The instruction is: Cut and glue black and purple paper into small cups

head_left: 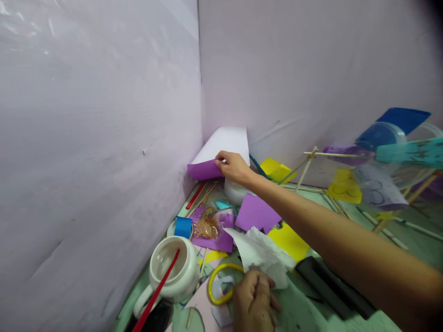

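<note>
My right hand (232, 165) reaches to the far corner and pinches the edge of a purple sheet of paper (205, 170). A large white sheet (224, 140) leans against the walls just behind it. My left hand (255, 300) is low in the view with its fingers curled; what they hold, if anything, is hidden. Beside it lies a yellow ring-shaped handle (210, 288), partly covered by the hand. Crumpled white tissue (265, 251) sits just above the left fingers. A purple paper square (258, 213) lies below the right wrist.
At left stands a white mug (189, 272) with a red stick (159, 289) in it. A clear bag of rubber bands (208, 226), a blue roll (183, 227) and yellow paper (290, 242) clutter the table. At right are dark tubes (332, 288) and a stick frame (304, 170). Walls close the corner.
</note>
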Demonstrator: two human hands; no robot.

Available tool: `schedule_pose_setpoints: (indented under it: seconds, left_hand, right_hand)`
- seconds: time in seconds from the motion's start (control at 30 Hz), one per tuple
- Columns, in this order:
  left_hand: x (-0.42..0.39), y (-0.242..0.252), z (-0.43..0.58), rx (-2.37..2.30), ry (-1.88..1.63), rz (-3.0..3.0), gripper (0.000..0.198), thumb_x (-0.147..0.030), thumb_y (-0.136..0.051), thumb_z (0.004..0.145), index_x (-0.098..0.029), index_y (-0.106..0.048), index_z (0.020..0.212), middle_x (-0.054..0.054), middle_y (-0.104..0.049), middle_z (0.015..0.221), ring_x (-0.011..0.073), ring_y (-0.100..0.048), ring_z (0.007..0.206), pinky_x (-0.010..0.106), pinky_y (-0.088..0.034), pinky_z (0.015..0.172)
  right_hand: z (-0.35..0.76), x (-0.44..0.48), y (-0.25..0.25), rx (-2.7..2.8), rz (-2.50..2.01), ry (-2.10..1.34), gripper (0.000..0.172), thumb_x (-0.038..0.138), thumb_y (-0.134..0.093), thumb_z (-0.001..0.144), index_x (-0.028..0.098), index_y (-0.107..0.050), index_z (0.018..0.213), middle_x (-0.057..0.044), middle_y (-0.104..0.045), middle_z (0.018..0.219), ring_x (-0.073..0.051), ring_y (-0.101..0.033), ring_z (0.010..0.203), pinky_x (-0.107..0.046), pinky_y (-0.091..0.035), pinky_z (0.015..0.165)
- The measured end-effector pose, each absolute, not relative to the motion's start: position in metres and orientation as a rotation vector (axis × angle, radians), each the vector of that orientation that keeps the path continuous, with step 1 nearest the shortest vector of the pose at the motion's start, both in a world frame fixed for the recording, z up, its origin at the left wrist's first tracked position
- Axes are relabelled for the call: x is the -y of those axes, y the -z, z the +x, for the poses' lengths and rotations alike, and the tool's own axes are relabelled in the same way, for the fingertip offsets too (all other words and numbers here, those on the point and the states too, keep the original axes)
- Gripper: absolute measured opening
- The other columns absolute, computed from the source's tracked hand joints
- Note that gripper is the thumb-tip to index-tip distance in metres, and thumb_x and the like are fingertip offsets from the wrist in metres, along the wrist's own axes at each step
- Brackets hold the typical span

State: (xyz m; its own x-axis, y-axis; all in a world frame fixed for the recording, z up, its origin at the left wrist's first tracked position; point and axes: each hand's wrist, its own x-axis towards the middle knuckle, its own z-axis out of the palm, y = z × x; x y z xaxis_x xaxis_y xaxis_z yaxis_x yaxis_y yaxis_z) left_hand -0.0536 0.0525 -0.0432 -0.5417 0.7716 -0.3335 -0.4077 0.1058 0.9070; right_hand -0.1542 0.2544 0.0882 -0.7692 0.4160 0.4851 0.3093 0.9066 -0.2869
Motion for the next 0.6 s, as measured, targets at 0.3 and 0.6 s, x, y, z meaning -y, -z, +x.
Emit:
schedule_pose_setpoints:
  seconds: [0.3, 0.6]
  left_hand:
    - [-0.051, 0.036, -0.052, -1.475, -1.603, 0.379, 0.045, -0.061, -0.052, 0.066, -0.017, -0.051, 0.058, -0.005, -0.042, 0.039, 0.0043, -0.028, 0.030, 0.020, -0.015, 0.035]
    - [-0.051, 0.037, -0.056, -1.466, -1.593, 0.415, 0.040, -0.054, -0.051, 0.071, -0.016, -0.054, 0.062, -0.004, -0.045, 0.042, 0.0052, -0.029, 0.033, 0.020, -0.016, 0.035]
  right_hand:
    - [-0.165, -0.249, -0.121, 1.957, -0.412, -0.740, 0.013, 0.025, -0.038, 0.086, 0.019, -0.049, 0.081, 0.004, -0.050, 0.061, -0.010, -0.056, 0.053, -0.022, -0.046, 0.057]
    - [-0.127, -0.239, -0.171, 1.776, -0.457, -0.868, 0.016, 0.026, -0.033, 0.092, 0.017, -0.046, 0.092, 0.006, -0.049, 0.057, -0.006, -0.054, 0.041, -0.019, -0.043, 0.046]
